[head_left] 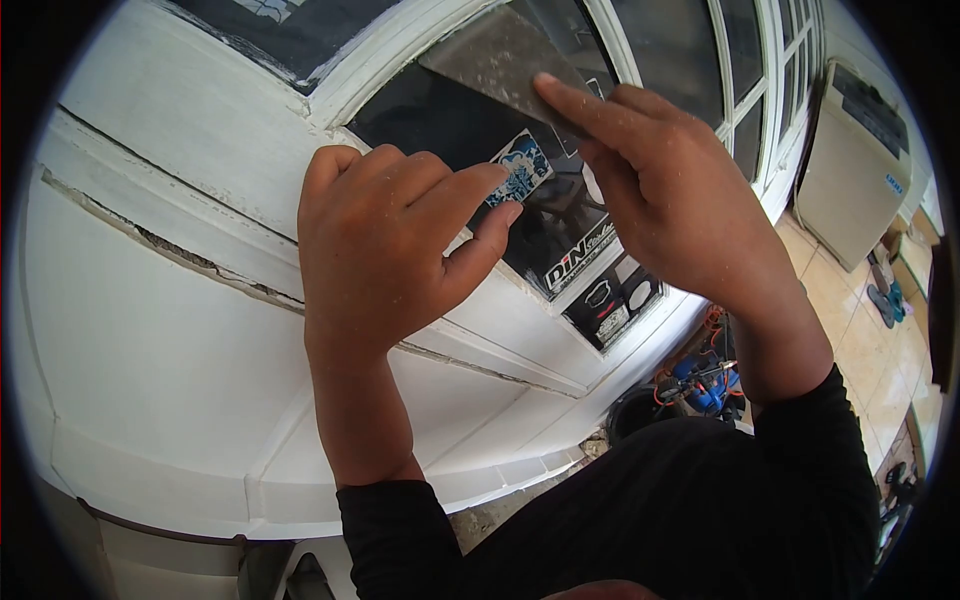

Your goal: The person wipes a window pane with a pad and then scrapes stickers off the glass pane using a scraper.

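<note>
My right hand (660, 180) holds a flat, speckled grey-brown sheet (500, 65) by its lower right edge, with the index finger laid along its face. The sheet is in front of a dark window pane (400, 115); whether it touches the glass I cannot tell. My left hand (385, 235) has its fingers curled in, with thumb and index tip close together. Those tips are at the left edge of a blue-and-white sticker (525, 165) on the pane. What the curled fingers hold, if anything, is hidden.
White window frames (620, 45) with flaking paint surround the panes. Below is a white panelled surface (180, 340) with a cracked ledge. A "DiN" sticker (580, 255) marks the glass. A beige appliance (855, 165), sandals (885, 300) and a blue object with orange cords (705, 385) are at right.
</note>
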Demonstrator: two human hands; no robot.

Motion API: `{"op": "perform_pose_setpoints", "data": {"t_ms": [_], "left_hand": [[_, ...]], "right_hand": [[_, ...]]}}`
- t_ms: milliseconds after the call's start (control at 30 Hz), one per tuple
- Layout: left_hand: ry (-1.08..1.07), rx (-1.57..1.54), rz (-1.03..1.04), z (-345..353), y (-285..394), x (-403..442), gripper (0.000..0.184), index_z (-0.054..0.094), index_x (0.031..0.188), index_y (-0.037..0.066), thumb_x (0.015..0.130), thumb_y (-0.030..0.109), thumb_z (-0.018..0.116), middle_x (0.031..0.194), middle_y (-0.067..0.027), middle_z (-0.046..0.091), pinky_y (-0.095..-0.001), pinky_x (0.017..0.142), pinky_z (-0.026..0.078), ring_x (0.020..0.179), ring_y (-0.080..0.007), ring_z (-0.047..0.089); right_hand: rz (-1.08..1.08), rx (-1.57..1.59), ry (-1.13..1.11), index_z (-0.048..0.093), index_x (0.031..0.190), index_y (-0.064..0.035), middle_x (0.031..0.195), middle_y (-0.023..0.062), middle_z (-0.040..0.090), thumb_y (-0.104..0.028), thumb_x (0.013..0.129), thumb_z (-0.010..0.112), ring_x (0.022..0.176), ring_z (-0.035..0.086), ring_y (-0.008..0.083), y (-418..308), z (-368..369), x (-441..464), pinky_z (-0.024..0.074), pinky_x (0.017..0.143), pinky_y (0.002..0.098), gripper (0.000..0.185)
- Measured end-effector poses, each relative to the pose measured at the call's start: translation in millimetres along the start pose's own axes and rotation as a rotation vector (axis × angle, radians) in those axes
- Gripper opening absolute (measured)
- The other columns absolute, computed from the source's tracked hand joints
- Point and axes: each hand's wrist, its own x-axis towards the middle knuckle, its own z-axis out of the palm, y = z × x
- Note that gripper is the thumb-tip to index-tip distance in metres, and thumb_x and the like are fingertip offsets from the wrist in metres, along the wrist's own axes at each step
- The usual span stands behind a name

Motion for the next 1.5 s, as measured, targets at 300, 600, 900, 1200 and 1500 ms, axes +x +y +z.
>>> {"op": "perform_pose_setpoints", "data": {"t_ms": [300,600,900,1200,1500], "left_hand": [[-0.022,-0.008,-0.001,2,2,0,0.025,0.078,0.100,0.015,0.077,0.021,0.085,0.070,0.0056,0.061,-0.0355,0.070,0.035,0.065,-0.0135,0.052],[-0.036,-0.006,-0.010,1,3,1,0.024,0.078,0.100,0.015,0.078,0.021,0.085,0.071,0.0051,0.062,-0.0358,0.070,0.035,0.066,-0.0133,0.053],[-0.041,0.005,-0.010,2,3,2,0.025,0.078,0.101,0.016,0.078,0.022,0.085,0.071,0.0054,0.061,-0.0356,0.070,0.035,0.066,-0.0132,0.052],[-0.041,0.005,-0.003,2,3,1,0.025,0.078,0.101,0.016,0.078,0.022,0.085,0.071,0.0049,0.062,-0.0358,0.070,0.034,0.066,-0.0136,0.051],[-0.060,-0.001,-0.014,4,5,2,0.024,0.078,0.100,0.015,0.079,0.023,0.084,0.071,0.0046,0.062,-0.0361,0.071,0.034,0.066,-0.0138,0.052]], "right_hand": [[0.033,-0.041,-0.031,0.061,0.144,-0.0110,0.085,0.0142,0.059,-0.001,0.098,0.058,0.073,0.058,0.0272,1,-5,3,0.0467,0.067,0.0410,0.047],[0.034,-0.049,0.010,0.062,0.142,-0.0111,0.084,0.0139,0.058,-0.001,0.098,0.059,0.072,0.058,0.0276,5,-5,3,0.0466,0.067,0.0416,0.046],[0.065,-0.084,0.011,0.062,0.142,-0.0122,0.081,0.0141,0.057,-0.003,0.099,0.057,0.072,0.056,0.0285,8,-4,-1,0.0456,0.069,0.0422,0.044],[0.062,-0.067,0.015,0.062,0.143,-0.0120,0.084,0.0144,0.058,-0.002,0.099,0.058,0.073,0.058,0.0281,12,-7,0,0.0467,0.070,0.0413,0.045],[0.104,-0.115,-0.022,0.062,0.143,-0.0122,0.087,0.0145,0.060,-0.002,0.099,0.057,0.077,0.060,0.0274,10,-9,3,0.0491,0.072,0.0412,0.045]]}}
